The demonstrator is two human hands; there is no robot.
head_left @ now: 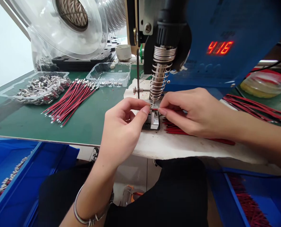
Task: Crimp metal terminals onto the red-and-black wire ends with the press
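Note:
Both hands meet under the tip of a soldering iron (156,78) wrapped in a coil spring. My left hand (125,126) pinches a small metal part, mostly hidden by the fingertips, at the metal fixture block (155,121). From the other side, my right hand (192,110) holds a red and black wire (155,109) between thumb and forefinger, its end at the iron tip. More red and black wires (175,127) lie on the white board beneath my right hand.
A clear tray (42,97) of metal connectors and a bundle of wires with connectors (70,101) lie left on the green table (90,126). Another clear tray (128,71) stands behind. A blue machine (201,28) displays 416. Blue bins (42,154) flank my legs.

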